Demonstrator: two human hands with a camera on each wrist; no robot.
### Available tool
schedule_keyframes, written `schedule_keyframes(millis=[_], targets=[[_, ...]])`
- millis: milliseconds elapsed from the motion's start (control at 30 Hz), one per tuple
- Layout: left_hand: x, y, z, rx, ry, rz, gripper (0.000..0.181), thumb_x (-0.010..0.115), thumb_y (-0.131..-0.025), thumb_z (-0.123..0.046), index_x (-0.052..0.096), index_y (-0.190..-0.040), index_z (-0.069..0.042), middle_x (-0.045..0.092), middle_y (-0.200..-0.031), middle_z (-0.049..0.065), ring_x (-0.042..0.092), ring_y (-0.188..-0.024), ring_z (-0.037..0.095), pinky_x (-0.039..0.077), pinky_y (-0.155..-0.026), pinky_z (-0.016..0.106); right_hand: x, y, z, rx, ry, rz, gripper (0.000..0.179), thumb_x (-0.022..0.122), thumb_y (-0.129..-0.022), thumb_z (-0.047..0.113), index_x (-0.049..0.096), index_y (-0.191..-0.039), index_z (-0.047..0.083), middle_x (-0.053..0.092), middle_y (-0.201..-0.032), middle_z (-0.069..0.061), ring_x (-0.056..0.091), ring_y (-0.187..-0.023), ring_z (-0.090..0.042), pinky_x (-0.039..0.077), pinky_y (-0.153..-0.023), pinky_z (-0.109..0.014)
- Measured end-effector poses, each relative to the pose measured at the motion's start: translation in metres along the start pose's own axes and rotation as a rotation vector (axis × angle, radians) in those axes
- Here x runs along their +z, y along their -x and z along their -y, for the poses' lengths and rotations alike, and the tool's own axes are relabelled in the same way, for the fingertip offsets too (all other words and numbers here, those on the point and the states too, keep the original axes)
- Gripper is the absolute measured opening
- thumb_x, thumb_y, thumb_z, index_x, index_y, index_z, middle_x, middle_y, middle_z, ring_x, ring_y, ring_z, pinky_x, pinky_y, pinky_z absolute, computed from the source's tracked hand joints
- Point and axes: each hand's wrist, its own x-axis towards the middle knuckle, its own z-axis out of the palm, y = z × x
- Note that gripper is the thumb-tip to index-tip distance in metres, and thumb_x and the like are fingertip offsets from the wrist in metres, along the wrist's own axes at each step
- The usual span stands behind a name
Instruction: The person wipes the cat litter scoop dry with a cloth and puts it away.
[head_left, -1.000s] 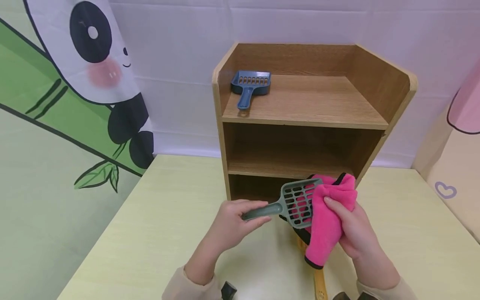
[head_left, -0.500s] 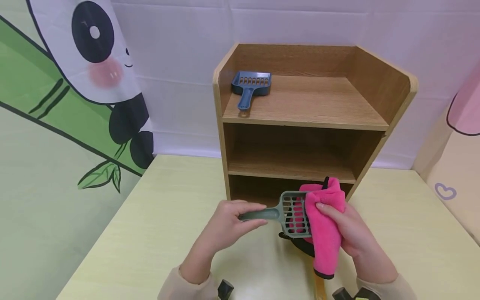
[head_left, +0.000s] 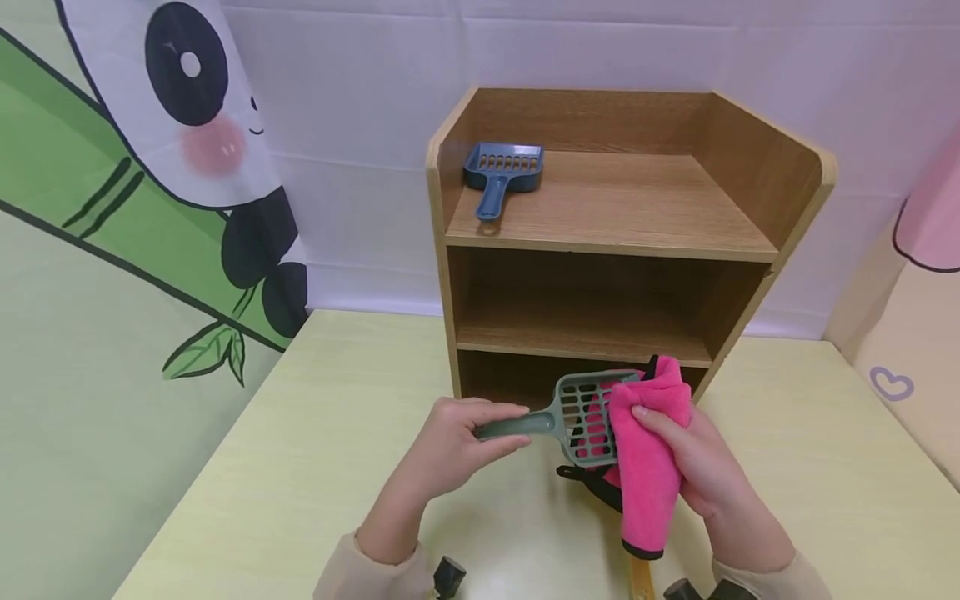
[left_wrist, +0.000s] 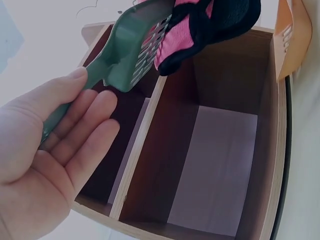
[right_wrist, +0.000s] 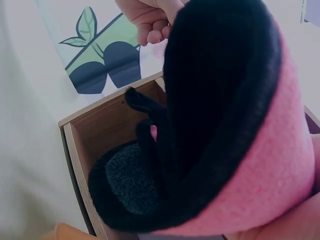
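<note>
My left hand (head_left: pixel 453 446) pinches the handle of a grey-green litter scoop (head_left: pixel 588 417) between thumb and fingers, its slotted head pointing right. In the left wrist view, the other fingers of that hand lie loosely beside the handle. A bright pink cloth (head_left: pixel 648 467) with black edging is bunched in my right hand (head_left: pixel 708 462), thumb on top. The cloth wraps over the far right end of the scoop head, and pink shows through its slots. Seen from the right wrist, the cloth (right_wrist: pixel 265 165) has a dark, fuzzy inner side and hides the scoop.
Behind the hands stands a wooden shelf unit (head_left: pixel 600 354) on the pale table (head_left: pixel 360 400). A blue litter scoop (head_left: pixel 504 175) lies at the left of its top shelf. Below the cloth, an orange scoop (left_wrist: pixel 292 42) lies on the table, mostly hidden from the head view.
The pink cloth and right hand have shifted a little left and down. The green scoop swung level, then tilted slightly up again, its head still against the cloth.
</note>
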Motion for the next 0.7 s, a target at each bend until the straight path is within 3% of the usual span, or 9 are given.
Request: schedule_keyframes(millis=[100, 167, 400, 467, 600, 700], targets=[[0.005, -0.002, -0.001, -0.037, 0.019, 0.038, 0.028, 0.077, -0.078, -0.014, 0.073, -0.104, -0.005, 0.073, -0.095, 0.009, 0.058, -0.066, 0.002, 0.051, -0.055, 0.018, -0.004, -0.002, 0.001, -0.001, 0.028, -0.092, 0.027, 0.051, -0.098, 0.024, 0.044, -0.123, 0.016, 0.064, -0.101, 0.004, 0.068, -0.086, -0.014, 0.057, -0.073, -0.041], [0.008, -0.004, -0.001, -0.027, 0.015, 0.031, 0.028, 0.077, -0.078, -0.014, 0.073, -0.104, -0.005, 0.073, -0.095, 0.009, 0.058, -0.066, 0.002, 0.050, -0.055, 0.018, -0.006, -0.003, 0.002, 0.002, 0.037, -0.119, 0.030, 0.052, -0.097, 0.026, 0.043, -0.124, 0.016, 0.063, -0.101, 0.005, 0.067, -0.087, -0.013, 0.058, -0.074, -0.040], [0.010, -0.007, 0.005, 0.161, -0.080, -0.106, 0.027, 0.079, -0.073, -0.008, 0.073, -0.099, -0.002, 0.074, -0.086, 0.008, 0.055, -0.063, 0.005, 0.044, -0.052, 0.012, -0.008, -0.003, 0.004, -0.008, 0.081, -0.030, 0.033, 0.053, -0.097, 0.022, 0.039, -0.124, 0.010, 0.062, -0.100, -0.002, 0.070, -0.080, -0.027, 0.054, -0.070, -0.056], [0.010, -0.008, 0.006, 0.183, -0.098, -0.124, 0.027, 0.080, -0.073, -0.008, 0.073, -0.098, -0.002, 0.074, -0.085, 0.007, 0.054, -0.062, 0.005, 0.042, -0.052, 0.011, -0.011, -0.003, 0.004, -0.009, 0.107, 0.002, 0.032, 0.053, -0.097, 0.020, 0.040, -0.123, 0.009, 0.063, -0.099, -0.003, 0.070, -0.076, -0.032, 0.054, -0.069, -0.056], [0.009, -0.008, 0.006, 0.161, -0.092, -0.125, 0.026, 0.079, -0.073, -0.008, 0.074, -0.098, -0.002, 0.073, -0.083, 0.007, 0.050, -0.060, 0.003, 0.040, -0.050, 0.012, -0.015, -0.001, 0.006, -0.002, 0.160, 0.027, 0.028, 0.053, -0.097, 0.020, 0.044, -0.120, 0.008, 0.065, -0.094, -0.003, 0.070, -0.073, -0.031, 0.055, -0.066, -0.053], [0.010, -0.007, 0.004, 0.108, -0.061, -0.103, 0.026, 0.079, -0.074, -0.008, 0.074, -0.099, -0.003, 0.073, -0.083, 0.007, 0.049, -0.059, 0.001, 0.041, -0.048, 0.014, -0.015, -0.001, 0.007, 0.002, 0.171, -0.010, 0.029, 0.054, -0.096, 0.022, 0.044, -0.120, 0.007, 0.066, -0.091, -0.002, 0.070, -0.072, -0.028, 0.056, -0.066, -0.052]])
